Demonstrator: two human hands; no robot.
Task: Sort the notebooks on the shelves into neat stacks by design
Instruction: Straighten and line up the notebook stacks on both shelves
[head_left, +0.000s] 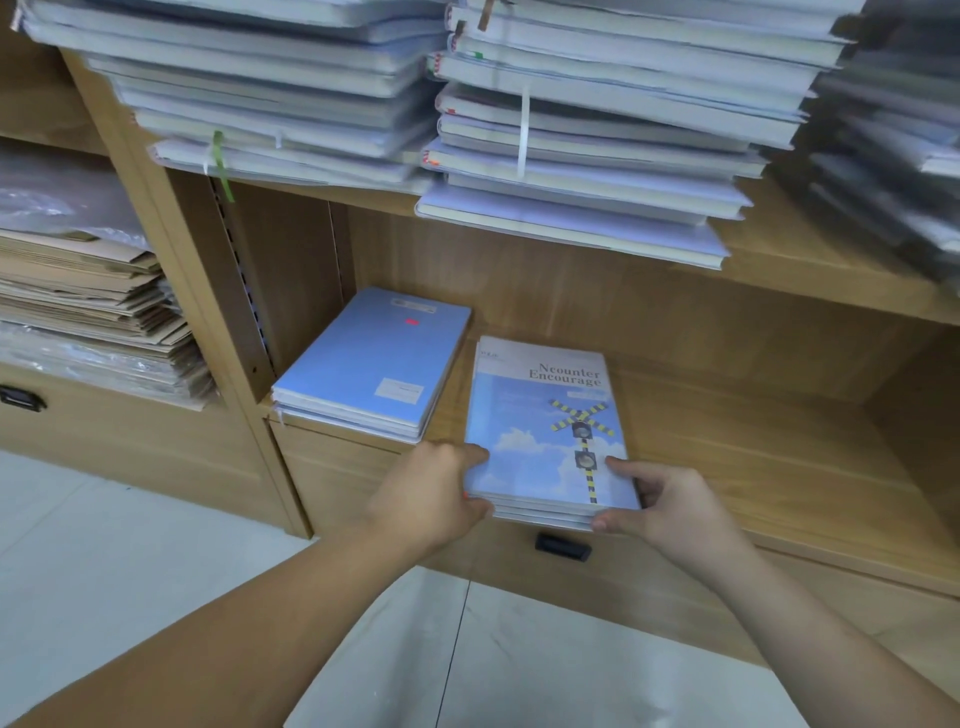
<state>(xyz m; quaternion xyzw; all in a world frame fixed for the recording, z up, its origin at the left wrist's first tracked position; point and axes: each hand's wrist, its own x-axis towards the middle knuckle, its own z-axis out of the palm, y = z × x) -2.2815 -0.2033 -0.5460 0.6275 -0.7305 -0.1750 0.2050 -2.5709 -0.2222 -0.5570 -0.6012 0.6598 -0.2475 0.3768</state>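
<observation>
A small stack of sky-and-railway-crossing notebooks (540, 415), titled "Neounter Encourage", lies on the lower wooden shelf (753, 447) near its front edge. My left hand (436, 493) grips the stack's near left corner, thumb on the top cover and fingers under the edge. At the near right corner, my right hand (660, 504) holds it the same way. To the left, a stack of plain blue notebooks (363, 364) lies flat on the same shelf, a narrow gap apart.
The upper shelf carries tall uneven piles of wrapped notebooks (571, 130), some overhanging its edge, and dark ones (893, 156) at right. A left compartment holds brown envelopes (88, 306). A drawer handle (563, 546) sits below the shelf. White floor tiles (519, 665) lie underfoot.
</observation>
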